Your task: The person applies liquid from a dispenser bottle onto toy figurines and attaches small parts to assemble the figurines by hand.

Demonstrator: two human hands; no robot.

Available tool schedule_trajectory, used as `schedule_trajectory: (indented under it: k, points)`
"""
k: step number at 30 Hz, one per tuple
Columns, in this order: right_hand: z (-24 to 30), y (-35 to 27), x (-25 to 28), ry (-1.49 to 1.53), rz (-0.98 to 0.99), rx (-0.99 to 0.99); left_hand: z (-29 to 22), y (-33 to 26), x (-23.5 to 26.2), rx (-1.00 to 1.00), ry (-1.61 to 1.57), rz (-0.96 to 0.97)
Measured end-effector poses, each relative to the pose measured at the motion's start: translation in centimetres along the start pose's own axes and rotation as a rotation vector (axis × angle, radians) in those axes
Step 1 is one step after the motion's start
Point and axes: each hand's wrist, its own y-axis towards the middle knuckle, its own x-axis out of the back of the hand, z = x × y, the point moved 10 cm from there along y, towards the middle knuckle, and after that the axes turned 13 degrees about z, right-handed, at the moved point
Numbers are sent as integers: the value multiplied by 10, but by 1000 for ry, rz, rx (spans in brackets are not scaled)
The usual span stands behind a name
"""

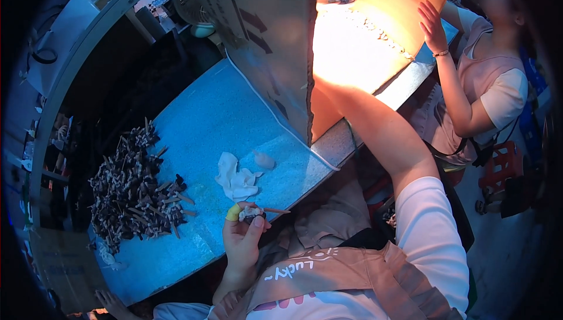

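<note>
My left hand [243, 238], a yellow cover on one fingertip, is closed on a small dark-and-whitish piece [252, 213] near the table's front edge. A thin brown stick [277, 211] juts out to its right. My right forearm [375, 123] reaches into a brightly lit cardboard enclosure; the hand is hidden by the cardboard wall [264, 56] and glare. Beyond my left hand lie a crumpled white cloth or tissue [236, 178] and a small pale lump [264, 159]. At the left is a heap of similar dark pieces with sticks [138, 188].
The table has a blue covering [176, 109], and a white cord [275, 118] crosses it beside the cardboard. Several small pieces [375, 27] lie in a row under the bright light. At the right sits a co-worker with a raised hand [433, 30], near a red stool [502, 164].
</note>
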Motion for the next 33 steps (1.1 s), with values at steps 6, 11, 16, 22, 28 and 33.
schedule_trajectory:
  k: [6, 11, 16, 22, 28, 33]
  points:
    - [55, 59, -29, 262, 2, 14, -1, 4, -11, -1, -12, 35]
    - [22, 8, -9, 493, 95, 96, 7, 5, -2, 37, -8, 29]
    - [27, 23, -5, 666, 196, 153, 9, 16, -11, 35, -53, 87]
    - [10, 5, 14, 814, 185, 138, 13, 15, -17, 46, -107, 155]
    - [49, -71, 69, 293, 74, 102, 27, 4, -11, 118, -166, 149]
    - [26, -148, 50, 972, 133, -53, 26, 5, -15, 125, -143, 157]
